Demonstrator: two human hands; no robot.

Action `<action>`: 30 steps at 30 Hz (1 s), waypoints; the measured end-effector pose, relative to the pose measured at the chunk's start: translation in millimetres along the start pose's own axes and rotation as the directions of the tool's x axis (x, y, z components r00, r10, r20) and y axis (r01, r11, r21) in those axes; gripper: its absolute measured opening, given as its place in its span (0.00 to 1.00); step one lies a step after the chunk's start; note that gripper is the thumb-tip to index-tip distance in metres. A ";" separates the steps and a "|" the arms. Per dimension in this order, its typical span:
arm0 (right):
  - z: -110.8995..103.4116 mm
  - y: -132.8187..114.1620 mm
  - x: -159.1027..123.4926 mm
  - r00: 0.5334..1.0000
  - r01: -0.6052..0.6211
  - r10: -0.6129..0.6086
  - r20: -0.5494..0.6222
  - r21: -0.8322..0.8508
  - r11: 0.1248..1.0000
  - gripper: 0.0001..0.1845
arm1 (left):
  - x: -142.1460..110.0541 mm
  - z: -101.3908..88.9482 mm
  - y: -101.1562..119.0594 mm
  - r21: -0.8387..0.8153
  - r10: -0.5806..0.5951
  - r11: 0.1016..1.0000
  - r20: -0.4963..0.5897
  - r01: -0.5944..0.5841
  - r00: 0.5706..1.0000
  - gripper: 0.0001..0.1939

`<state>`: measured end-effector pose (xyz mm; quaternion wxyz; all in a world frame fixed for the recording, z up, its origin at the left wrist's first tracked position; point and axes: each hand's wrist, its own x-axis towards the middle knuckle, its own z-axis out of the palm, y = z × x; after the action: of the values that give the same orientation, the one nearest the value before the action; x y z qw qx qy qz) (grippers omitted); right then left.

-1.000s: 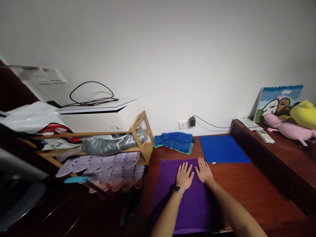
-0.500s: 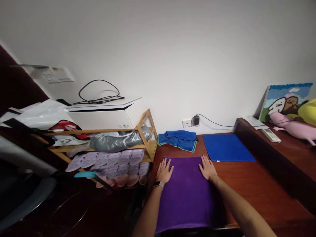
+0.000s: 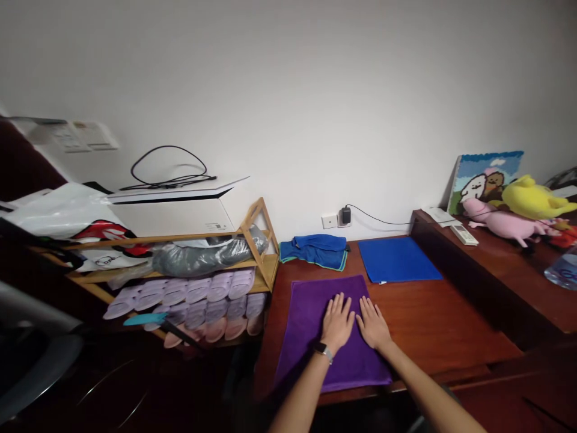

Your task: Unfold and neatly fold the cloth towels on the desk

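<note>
A purple cloth [image 3: 309,325] lies spread flat on the reddish-brown wooden table [image 3: 433,325]. My left hand [image 3: 337,325], with a watch [image 3: 323,350] on its wrist, rests palm down on the cloth right of its middle. Close beside it, my right hand [image 3: 373,325] lies flat along the cloth's right edge. The fingers of both hands are stretched out and hold nothing. Behind the purple cloth, a folded blue cloth [image 3: 396,260] lies flat at the right. A crumpled blue cloth with green edging [image 3: 315,251] is at the left by the wall.
To the left stands a wooden rack [image 3: 265,264] with rows of slippers [image 3: 198,288] and a white box [image 3: 180,215] on top. A raised ledge at right holds a remote control [image 3: 464,234], a pink plush toy [image 3: 500,222] and a yellow one [image 3: 536,198]. A black plug [image 3: 345,214] sits in the wall socket.
My left hand has moved right, from the cloth's far left corner onto its surface near my right hand. My right hand has come slightly nearer. The camera view has turned right.
</note>
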<state>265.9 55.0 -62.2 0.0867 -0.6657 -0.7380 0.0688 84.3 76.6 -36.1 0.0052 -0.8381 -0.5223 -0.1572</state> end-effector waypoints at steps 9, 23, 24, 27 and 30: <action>-21.5 -9.6 1.9 0.997 -0.046 0.046 0.063 0.003 0.999 0.38 | -9.7 -17.4 -45.2 0.063 -0.149 0.988 0.141 0.141 0.979 0.30; -23.0 -21.6 -45.4 0.997 -0.032 0.034 -0.066 0.024 0.999 0.38 | -94.0 -47.8 -30.7 0.084 -0.076 0.993 -0.051 0.080 0.996 0.27; -17.6 -20.8 -55.6 0.998 -0.017 0.019 -0.058 0.031 0.999 0.38 | -96.6 -41.0 -12.5 0.057 -0.050 0.997 -0.031 0.052 0.998 0.28; -7.3 -17.4 -74.7 1.000 -0.011 0.011 0.005 0.043 0.999 0.39 | -99.0 -29.5 15.2 -0.001 -0.029 1.000 0.034 0.029 0.999 0.30; -9.8 -17.0 -73.6 0.999 -0.021 0.020 0.042 0.040 0.999 0.39 | -92.6 -31.9 13.7 -0.021 -0.030 0.999 0.069 0.032 0.997 0.30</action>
<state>258.8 -20.2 -51.6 0.0844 -0.6697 -0.7313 0.0984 50.6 -16.1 -28.6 -0.0242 -0.8348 -0.5334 -0.1342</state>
